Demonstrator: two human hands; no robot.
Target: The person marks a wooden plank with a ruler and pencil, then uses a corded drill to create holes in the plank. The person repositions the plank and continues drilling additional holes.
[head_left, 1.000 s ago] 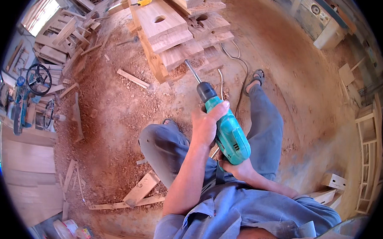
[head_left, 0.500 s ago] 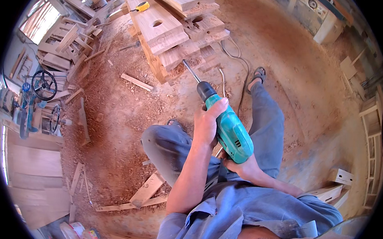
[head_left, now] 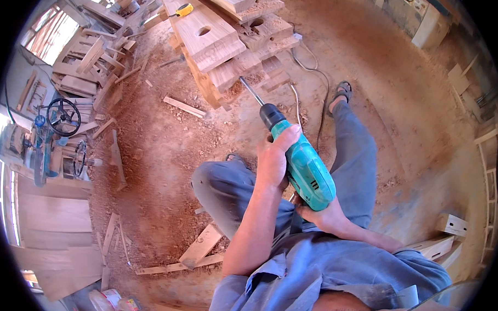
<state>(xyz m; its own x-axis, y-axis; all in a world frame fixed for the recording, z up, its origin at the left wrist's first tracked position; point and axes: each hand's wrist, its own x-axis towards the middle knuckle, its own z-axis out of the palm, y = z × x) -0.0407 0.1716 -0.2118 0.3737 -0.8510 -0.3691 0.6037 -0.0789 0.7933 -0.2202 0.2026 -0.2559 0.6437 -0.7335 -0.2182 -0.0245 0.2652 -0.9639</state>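
Note:
A teal power drill (head_left: 309,171) with a black chuck lies across both my hands, its long metal bit aimed at the end of a stack of wooden boards (head_left: 209,39). My left hand (head_left: 273,159) is wrapped round the front of the drill body, thumb on top. Underneath the rear end, my right hand (head_left: 319,214) is closed on the handle, its fingers largely hidden by the casing. The bit's tip meets the end of a lower board, where shavings lie; how deep it sits cannot be made out. Round holes show in the upper boards.
A yellow tape measure (head_left: 184,10) rests on the top board. A cable (head_left: 323,103) runs along the shaving-strewn floor near my foot. Loose offcuts (head_left: 202,244) lie to the left, beside a machine with a black handwheel (head_left: 64,116). Slotted wood pieces (head_left: 452,224) are at the right.
The whole view has shifted slightly, so the scene appears a little further right. Both hands keep their hold on the drill, and the bit stays at the board end.

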